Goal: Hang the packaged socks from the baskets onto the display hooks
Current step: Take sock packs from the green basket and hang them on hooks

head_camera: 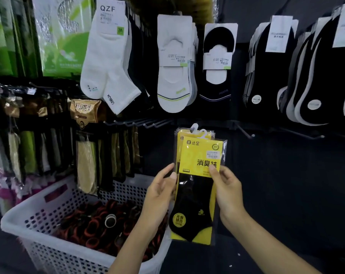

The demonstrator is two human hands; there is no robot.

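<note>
Here, both hands [161,196] grip yellow-carded black sock packs [197,186].

Hooks [147,124] jut out — wall [286,175] open below.

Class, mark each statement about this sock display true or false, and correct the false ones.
1. The left hand and right hand both hold the yellow sock packs. True.
2. The packs already hang on a display hook. False: the hands hold them free, near the bare hooks.
3. A white basket stands to the lower left of the packs. True.
4. The basket is full of white socks. False: it holds dark items with red-orange edges.
5. White QZF socks hang above and to the left of the packs. True.
</note>
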